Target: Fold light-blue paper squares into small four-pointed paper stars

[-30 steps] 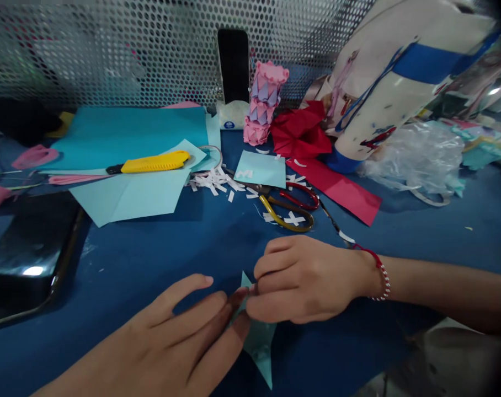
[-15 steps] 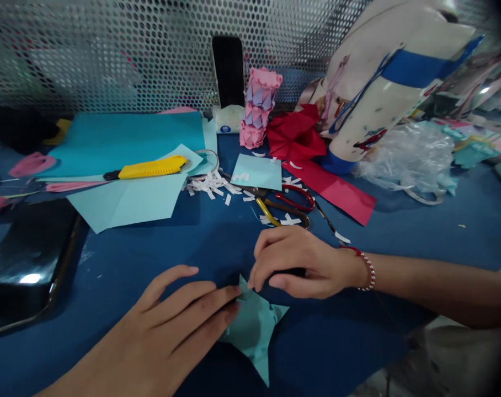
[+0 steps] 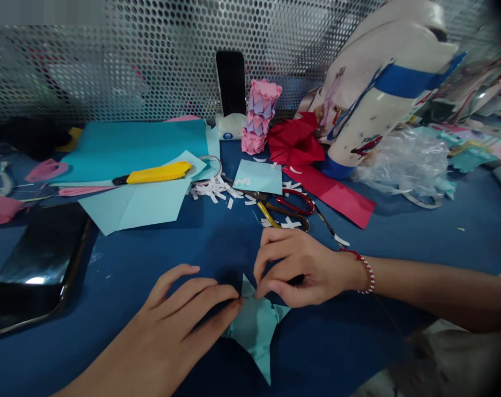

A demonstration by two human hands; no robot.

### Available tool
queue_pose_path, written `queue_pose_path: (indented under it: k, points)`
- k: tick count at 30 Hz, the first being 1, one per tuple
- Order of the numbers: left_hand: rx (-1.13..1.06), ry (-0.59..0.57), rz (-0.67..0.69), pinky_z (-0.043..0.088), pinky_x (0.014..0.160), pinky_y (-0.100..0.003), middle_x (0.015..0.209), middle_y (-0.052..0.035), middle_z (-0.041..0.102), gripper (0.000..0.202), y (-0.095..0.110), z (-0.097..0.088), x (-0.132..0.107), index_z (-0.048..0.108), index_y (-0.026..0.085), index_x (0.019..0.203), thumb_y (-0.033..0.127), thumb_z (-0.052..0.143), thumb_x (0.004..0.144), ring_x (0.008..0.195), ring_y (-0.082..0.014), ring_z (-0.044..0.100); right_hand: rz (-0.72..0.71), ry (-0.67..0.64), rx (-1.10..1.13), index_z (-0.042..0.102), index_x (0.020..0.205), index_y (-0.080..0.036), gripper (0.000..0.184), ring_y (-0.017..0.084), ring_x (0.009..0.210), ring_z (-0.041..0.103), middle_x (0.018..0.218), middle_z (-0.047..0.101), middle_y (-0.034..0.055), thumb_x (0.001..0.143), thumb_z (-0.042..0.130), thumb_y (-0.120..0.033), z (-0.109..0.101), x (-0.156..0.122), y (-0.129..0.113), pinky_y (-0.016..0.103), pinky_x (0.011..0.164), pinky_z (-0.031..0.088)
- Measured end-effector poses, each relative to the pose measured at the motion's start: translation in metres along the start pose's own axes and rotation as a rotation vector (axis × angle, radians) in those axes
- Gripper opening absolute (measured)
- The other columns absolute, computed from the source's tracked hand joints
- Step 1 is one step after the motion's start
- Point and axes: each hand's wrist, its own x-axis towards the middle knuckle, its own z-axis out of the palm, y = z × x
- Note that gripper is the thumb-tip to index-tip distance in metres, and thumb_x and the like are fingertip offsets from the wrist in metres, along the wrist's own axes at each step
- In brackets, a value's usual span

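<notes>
A folded light-blue paper star point(image 3: 256, 331) with pointed corners lies on the blue table near the front edge of the view. My left hand point(image 3: 171, 331) rests over its left side, fingers stretched out and spread, fingertips touching the paper; that side is partly hidden. From the right, my right hand point(image 3: 304, 269) reaches in with bent fingers, the fingertips drawn together on the paper just below the star's top point. Exactly what those fingertips pinch is hard to see. A red and beaded bracelet point(image 3: 368, 274) circles the right wrist.
Scissors point(image 3: 300, 205) lie among white paper scraps point(image 3: 213, 190) beyond my hands. A yellow cutter point(image 3: 159, 173) rests on blue sheets point(image 3: 130, 143). One phone point(image 3: 39, 264) lies left; another phone point(image 3: 232, 82) stands behind. A pink paper tower point(image 3: 259, 118) and bottle point(image 3: 378, 110) stand at the back.
My right fingertips have moved slightly down from the star's top point onto the paper just below it. My left hand stays almost in place. The view has tilted up slightly.
</notes>
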Motion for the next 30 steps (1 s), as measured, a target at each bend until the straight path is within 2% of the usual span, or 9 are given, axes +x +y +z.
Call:
queue_pose_path:
  k: [5, 10, 15, 20, 24, 30]
  points:
    - [-0.146, 0.026, -0.127, 0.023, 0.13, -0.05, 0.139, -0.0069, 0.071, 0.065, 0.006, 0.002, 0.004, 0.06, 0.029, 0.152, 0.074, 0.033, 0.112, 0.127, -0.0292, 0.063, 0.013, 0.048, 0.041, 0.082, 0.094, -0.02, 0.027, 0.016, 0.085, 0.062, 0.094, 0.082, 0.004, 0.108, 0.059, -0.018, 0.001, 0.001, 0.0, 0.033, 0.081, 0.05]
    - [-0.172, 0.05, -0.222, 0.036, 0.124, -0.05, 0.14, -0.0088, 0.066, 0.086, 0.009, 0.011, 0.002, 0.052, 0.032, 0.16, 0.09, 0.018, 0.107, 0.125, -0.0313, 0.061, 0.06, 0.07, 0.098, 0.084, 0.095, -0.019, 0.027, 0.016, 0.082, 0.061, 0.093, 0.083, 0.0039, 0.108, 0.06, -0.017, 0.002, 0.002, 0.001, 0.033, 0.08, 0.049]
    - [-0.203, 0.027, -0.225, 0.046, 0.117, -0.046, 0.144, -0.0096, 0.062, 0.083, 0.007, 0.009, 0.0, 0.044, 0.032, 0.168, 0.086, 0.025, 0.109, 0.127, -0.0316, 0.059, 0.113, 0.073, 0.141, 0.085, 0.095, -0.019, 0.029, 0.015, 0.079, 0.058, 0.092, 0.083, 0.0039, 0.11, 0.06, -0.019, 0.002, 0.001, 0.001, 0.034, 0.08, 0.046]
    - [-0.266, -0.04, -0.268, 0.047, 0.113, -0.043, 0.149, -0.0072, 0.059, 0.075, 0.006, 0.0, 0.002, 0.045, 0.038, 0.167, 0.084, 0.035, 0.109, 0.132, -0.0322, 0.055, 0.121, 0.102, 0.15, 0.086, 0.094, -0.016, 0.03, 0.014, 0.078, 0.058, 0.091, 0.083, 0.0049, 0.11, 0.06, -0.017, 0.003, 0.0, 0.001, 0.035, 0.082, 0.046]
    - [-0.321, -0.041, -0.296, 0.045, 0.111, -0.043, 0.151, -0.0058, 0.057, 0.07, 0.007, -0.003, 0.004, 0.048, 0.041, 0.164, 0.083, 0.033, 0.11, 0.133, -0.032, 0.053, 0.117, 0.117, 0.151, 0.086, 0.094, -0.017, 0.03, 0.015, 0.079, 0.059, 0.091, 0.083, 0.0049, 0.11, 0.061, -0.018, 0.003, -0.001, 0.002, 0.034, 0.082, 0.046]
    - [-0.322, -0.033, -0.281, 0.043, 0.111, -0.043, 0.147, -0.0061, 0.058, 0.072, 0.008, -0.005, 0.007, 0.044, 0.041, 0.167, 0.084, 0.037, 0.109, 0.13, -0.0317, 0.052, 0.133, 0.106, 0.147, 0.086, 0.095, -0.018, 0.03, 0.015, 0.079, 0.058, 0.091, 0.083, 0.004, 0.109, 0.06, -0.016, 0.002, 0.0, 0.001, 0.035, 0.083, 0.047]
